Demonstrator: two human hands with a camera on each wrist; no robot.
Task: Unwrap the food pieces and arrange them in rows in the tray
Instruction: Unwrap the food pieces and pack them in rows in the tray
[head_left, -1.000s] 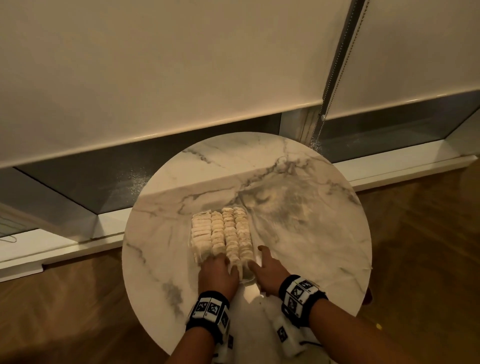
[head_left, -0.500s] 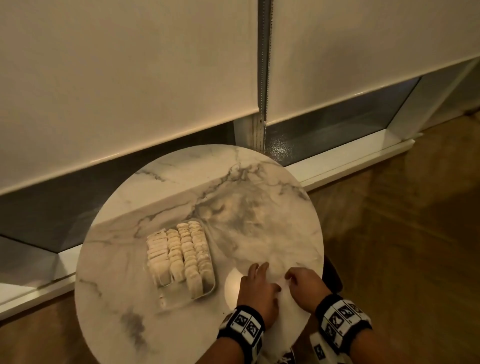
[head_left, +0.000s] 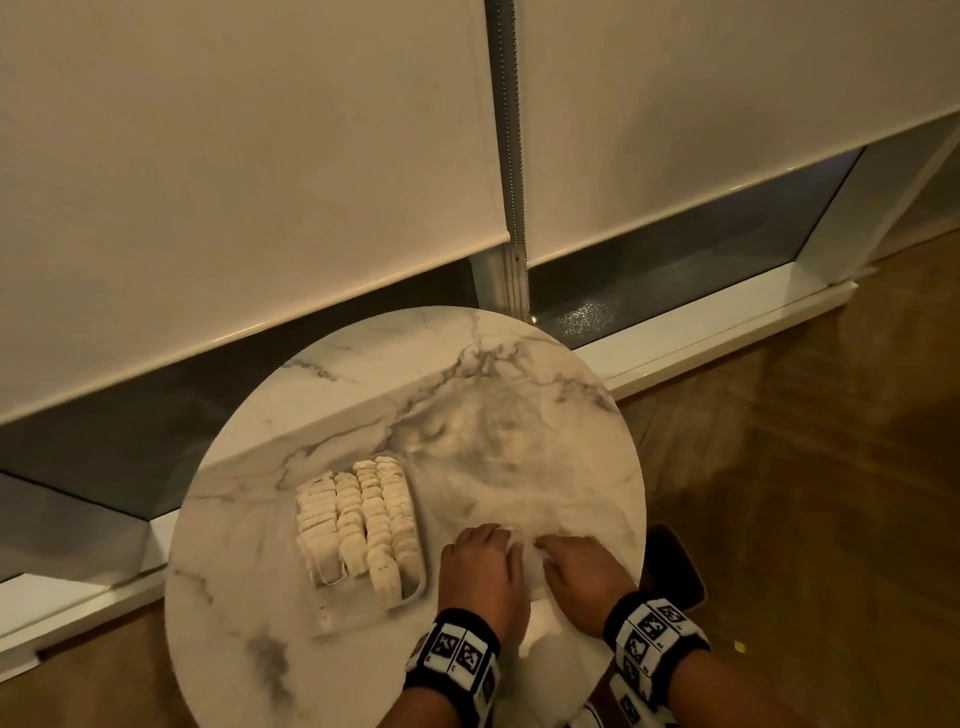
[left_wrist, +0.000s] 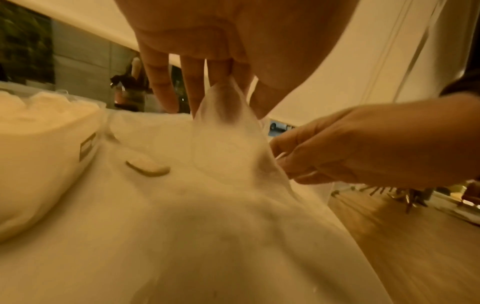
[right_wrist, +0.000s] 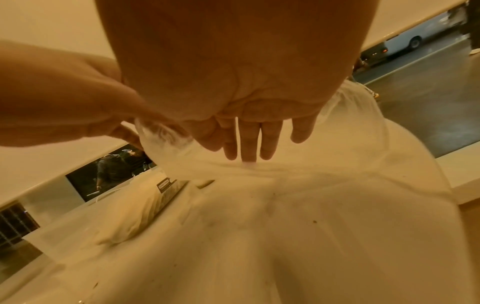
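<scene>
A clear tray (head_left: 418, 586) holds several rows of pale food pieces (head_left: 358, 519) on the left middle of the round marble table (head_left: 467, 410). Just right of the tray, a sheet of clear plastic wrap (head_left: 529, 564) lies on the table between my hands. My left hand (head_left: 491, 532) pinches a peak of the plastic wrap (left_wrist: 228, 115) between thumb and fingers and lifts it. My right hand (head_left: 558, 545) grips the wrap's edge (left_wrist: 279, 164) close beside it. One loose food piece (left_wrist: 148, 167) lies flat on the table between the tray (left_wrist: 39, 148) and my hands.
The table stands against a low window with drawn white roller blinds (head_left: 260, 182) and a bead chain (head_left: 511, 156). Wooden floor (head_left: 805, 467) lies to the right and the left. The table's near right edge is close under my right wrist.
Both hands have left the tray's near end and moved to its right. They now hold the plastic wrap there, and my view has swung right.
</scene>
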